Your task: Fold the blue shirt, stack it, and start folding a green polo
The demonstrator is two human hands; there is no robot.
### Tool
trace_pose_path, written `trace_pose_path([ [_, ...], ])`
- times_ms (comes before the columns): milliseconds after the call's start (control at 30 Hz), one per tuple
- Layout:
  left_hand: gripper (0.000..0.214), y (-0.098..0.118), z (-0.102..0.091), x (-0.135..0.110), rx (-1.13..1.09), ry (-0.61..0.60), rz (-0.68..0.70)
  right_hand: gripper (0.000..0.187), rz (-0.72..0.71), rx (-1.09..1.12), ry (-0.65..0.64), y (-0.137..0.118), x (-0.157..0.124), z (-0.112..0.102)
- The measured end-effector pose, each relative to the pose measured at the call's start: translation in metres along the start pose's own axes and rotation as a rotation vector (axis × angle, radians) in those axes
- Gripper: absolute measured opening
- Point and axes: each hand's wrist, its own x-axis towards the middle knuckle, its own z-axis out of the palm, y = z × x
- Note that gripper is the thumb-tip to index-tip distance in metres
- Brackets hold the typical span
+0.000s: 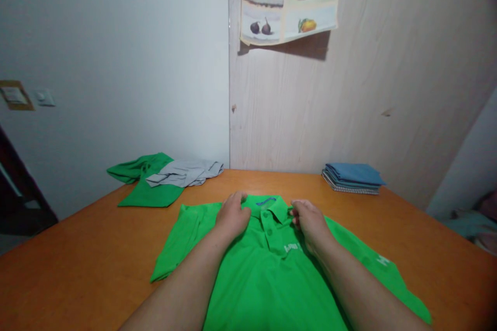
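A green polo shirt (pixel 267 274) lies front up on the orange wooden table (pixel 77 248), collar toward the wall, with white lettering on the chest and one sleeve. My left hand (pixel 232 215) rests on the left side of the collar, fingers curled over its edge. On the right side of the collar, the fingers of my right hand (pixel 309 220) are pinched on the fabric. Both forearms lie over the shirt's body.
At the back left of the table sits a pile of a green garment (pixel 145 189) and a grey one (pixel 186 171). A stack of folded blue cloths (pixel 352 177) stands at the back right. A fruit poster (pixel 289 0) hangs on the wooden wall panel.
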Motion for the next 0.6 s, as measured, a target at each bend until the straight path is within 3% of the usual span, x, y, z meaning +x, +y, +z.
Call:
trace_pose_path([
  [200,0.042,0.005,-0.007,-0.005,0.249,-0.078,-0.061,0.023,0.025,-0.064,-0.078,0.000,-0.003,0.004],
  [367,0.044,0.009,-0.009,-0.006,0.262,-0.071,-0.026,0.026,0.021,-0.108,-0.124,0.000,-0.005,0.005],
  [600,0.010,0.012,-0.009,-0.004,0.206,-0.041,0.097,0.025,-0.031,-0.147,-0.165,0.005,-0.003,0.006],
])
